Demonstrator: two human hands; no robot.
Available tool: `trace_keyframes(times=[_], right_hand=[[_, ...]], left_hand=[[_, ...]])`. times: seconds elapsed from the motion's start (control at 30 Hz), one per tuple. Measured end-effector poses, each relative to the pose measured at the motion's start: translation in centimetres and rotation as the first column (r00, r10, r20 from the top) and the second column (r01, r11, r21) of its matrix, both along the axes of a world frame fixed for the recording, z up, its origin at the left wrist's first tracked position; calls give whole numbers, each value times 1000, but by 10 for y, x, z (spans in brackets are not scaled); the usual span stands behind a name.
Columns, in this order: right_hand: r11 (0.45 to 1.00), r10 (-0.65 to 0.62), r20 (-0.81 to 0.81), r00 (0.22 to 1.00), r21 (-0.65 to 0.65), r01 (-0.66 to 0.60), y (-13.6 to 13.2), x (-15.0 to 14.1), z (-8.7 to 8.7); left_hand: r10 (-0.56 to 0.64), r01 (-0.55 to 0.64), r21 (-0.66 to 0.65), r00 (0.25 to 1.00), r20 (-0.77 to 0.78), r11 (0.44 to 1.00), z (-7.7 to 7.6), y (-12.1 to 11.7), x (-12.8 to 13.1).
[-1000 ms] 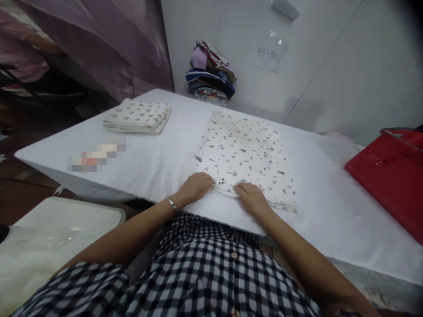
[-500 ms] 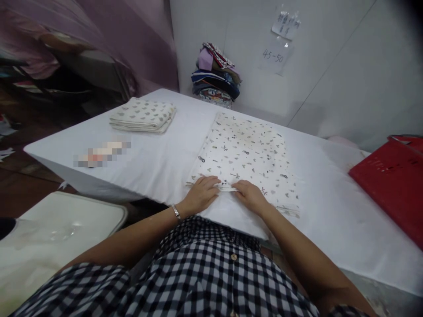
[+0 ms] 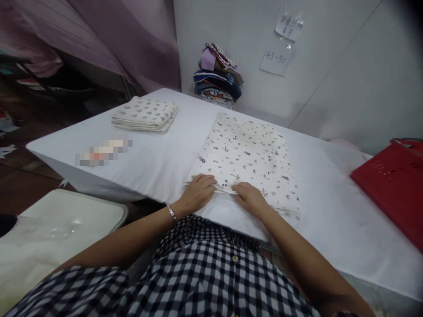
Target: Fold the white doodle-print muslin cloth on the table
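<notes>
Movement: since half a second ago, the left hand [image 3: 199,191] has eased slightly away from the right hand [image 3: 249,198]; the printed cloth [image 3: 246,158] edge between them now lies flatter. The whole view has shifted a little.
Left grip: appears to pinch the near edge of the printed cloth, fingers laid over it, thumb hidden.
Right grip: appears to pinch the same edge, fingertips curled, to the right of the left hand.
Reason for hold: judged to keep the edge layers together and straight.
Printed cloth: one, spread flat on the table [image 3: 158,163], directly before the wearer; edge layers more than one, exact number unreadable. Flat placing probably keeps it smooth.
Folded cloth: one, beyond and left of the printed cloth, well apart, presumably set there to leave working room.
Pixelated item: one, left of the printed cloth, nearer than the folded cloth; identity obscured.
Red basket [image 3: 393,180]: one, right of the printed cloth, apart.
Fabric stack [image 3: 218,79]: one, beyond the printed cloth's far edge, by the wall; pieces not countable.
Paper notes [image 3: 276,58]: two, on the wall beyond the printed cloth.
</notes>
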State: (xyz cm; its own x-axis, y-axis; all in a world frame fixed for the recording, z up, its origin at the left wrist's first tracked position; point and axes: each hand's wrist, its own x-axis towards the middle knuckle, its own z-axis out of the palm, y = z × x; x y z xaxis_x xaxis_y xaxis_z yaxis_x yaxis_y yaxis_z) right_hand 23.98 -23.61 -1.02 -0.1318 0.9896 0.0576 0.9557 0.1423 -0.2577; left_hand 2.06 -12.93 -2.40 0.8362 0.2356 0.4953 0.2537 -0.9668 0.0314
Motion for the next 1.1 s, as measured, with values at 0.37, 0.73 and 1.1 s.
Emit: trace_keyframes(times=[0.37, 0.73, 1.1], right_hand=[[992, 64, 179, 982, 96, -82, 10, -33, -8], [996, 45, 44, 998, 69, -48, 20, -35, -13], [999, 11, -51, 999, -50, -14, 26, -31, -5]], left_hand=[[-4, 4, -38, 1000, 1, 999, -7, -2, -5], [240, -243, -185, 970, -36, 952, -11, 15, -20], [320, -314, -295, 947, -29, 902, -6, 48, -51]])
